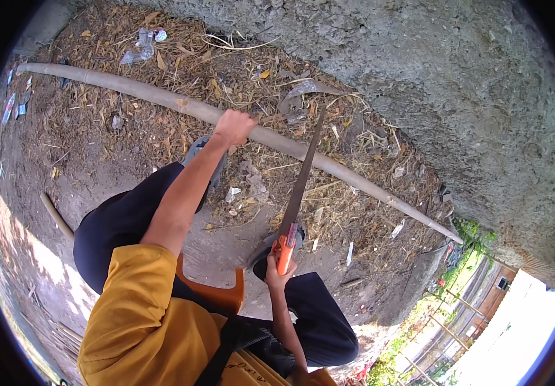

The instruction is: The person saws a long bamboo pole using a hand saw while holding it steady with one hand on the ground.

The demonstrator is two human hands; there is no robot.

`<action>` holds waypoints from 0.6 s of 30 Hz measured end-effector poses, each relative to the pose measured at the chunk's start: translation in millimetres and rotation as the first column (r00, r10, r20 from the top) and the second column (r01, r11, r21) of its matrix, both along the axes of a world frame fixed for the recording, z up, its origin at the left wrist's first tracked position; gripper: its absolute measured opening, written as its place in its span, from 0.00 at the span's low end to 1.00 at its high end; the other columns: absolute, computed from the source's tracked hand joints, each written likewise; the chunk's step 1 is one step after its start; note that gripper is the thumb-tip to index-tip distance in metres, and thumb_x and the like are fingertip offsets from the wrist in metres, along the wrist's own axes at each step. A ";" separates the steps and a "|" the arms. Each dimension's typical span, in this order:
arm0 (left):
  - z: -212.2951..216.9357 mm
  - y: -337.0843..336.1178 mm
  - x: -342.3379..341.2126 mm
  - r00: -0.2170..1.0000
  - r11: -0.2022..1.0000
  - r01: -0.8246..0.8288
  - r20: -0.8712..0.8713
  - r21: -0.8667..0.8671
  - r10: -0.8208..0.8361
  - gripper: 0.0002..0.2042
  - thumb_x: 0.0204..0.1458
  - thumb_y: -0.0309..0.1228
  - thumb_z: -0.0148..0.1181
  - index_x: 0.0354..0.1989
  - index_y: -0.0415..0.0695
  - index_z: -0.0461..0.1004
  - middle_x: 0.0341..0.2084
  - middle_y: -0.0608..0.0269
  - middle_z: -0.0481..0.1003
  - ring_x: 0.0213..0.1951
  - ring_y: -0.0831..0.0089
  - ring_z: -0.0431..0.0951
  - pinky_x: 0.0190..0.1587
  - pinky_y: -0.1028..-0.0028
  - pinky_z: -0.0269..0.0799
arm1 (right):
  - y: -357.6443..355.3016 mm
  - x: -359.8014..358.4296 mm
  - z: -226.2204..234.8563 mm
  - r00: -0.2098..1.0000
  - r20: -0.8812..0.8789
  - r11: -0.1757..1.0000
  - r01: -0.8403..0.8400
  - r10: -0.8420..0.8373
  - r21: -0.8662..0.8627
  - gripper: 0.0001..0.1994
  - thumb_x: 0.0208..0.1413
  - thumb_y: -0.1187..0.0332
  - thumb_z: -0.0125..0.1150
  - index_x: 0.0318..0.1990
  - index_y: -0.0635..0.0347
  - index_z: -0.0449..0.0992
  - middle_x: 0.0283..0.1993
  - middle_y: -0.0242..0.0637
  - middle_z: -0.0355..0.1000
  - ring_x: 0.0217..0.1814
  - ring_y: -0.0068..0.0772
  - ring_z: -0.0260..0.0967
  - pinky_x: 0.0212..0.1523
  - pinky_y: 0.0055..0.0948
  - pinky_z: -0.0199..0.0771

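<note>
A long pale pole [142, 90], which looks like bamboo, slants across the view from the far left to the right. My left hand [235, 127] is closed around its middle, knuckles on top. In my right hand [277, 273] is the orange handle of a hand saw [299, 186], fingers wrapped round the grip. The long, tapering blade points away from me and crosses the pole a little to the right of my left hand. Whether its teeth touch the pole or have cut into it, I cannot tell.
A rough grey wall [457, 96] rises along the far and right sides. Under me is an orange plastic stool [216, 293]. Dry leaves, straw and clear plastic litter [141, 46] cover the dirt. A short stick [56, 215] lies at left; green plants [473, 235] grow at right.
</note>
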State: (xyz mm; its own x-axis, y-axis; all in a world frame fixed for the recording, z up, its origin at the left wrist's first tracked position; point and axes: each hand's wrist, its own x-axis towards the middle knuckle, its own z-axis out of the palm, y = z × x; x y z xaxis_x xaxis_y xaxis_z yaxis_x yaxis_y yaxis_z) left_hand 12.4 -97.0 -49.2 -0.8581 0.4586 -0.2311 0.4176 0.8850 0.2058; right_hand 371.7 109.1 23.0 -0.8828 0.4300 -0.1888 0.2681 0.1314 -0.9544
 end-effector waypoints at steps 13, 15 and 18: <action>9.0 -5.5 0.2 0.996 0.998 0.011 0.084 -0.055 -0.006 0.23 0.38 0.27 0.67 0.49 0.51 0.79 0.36 0.60 0.82 0.40 0.62 0.84 0.41 0.62 0.81 | 1.1 2.5 -6.4 0.998 -0.003 0.990 0.057 -0.058 -0.126 0.10 0.51 0.87 0.54 0.24 0.64 0.63 0.24 0.30 0.63 0.26 0.19 0.65 0.50 0.33 0.80; 4.7 -8.2 0.5 0.998 0.999 0.000 0.066 -0.047 0.003 0.24 0.38 0.28 0.67 0.50 0.51 0.79 0.36 0.60 0.82 0.40 0.62 0.84 0.41 0.62 0.80 | -8.6 26.0 4.7 0.995 -0.019 0.980 0.092 -0.097 -0.174 0.10 0.52 0.86 0.54 0.24 0.63 0.63 0.28 0.30 0.64 0.28 0.18 0.64 0.50 0.32 0.80; 11.8 -5.8 -4.1 0.997 0.999 0.024 0.077 -0.043 -0.020 0.23 0.38 0.29 0.68 0.49 0.50 0.80 0.35 0.59 0.82 0.40 0.61 0.84 0.42 0.62 0.80 | -2.0 -27.6 5.3 0.997 -0.015 0.966 0.070 -0.076 -0.248 0.11 0.50 0.88 0.56 0.22 0.63 0.66 0.25 0.25 0.63 0.29 0.14 0.59 0.53 0.25 0.74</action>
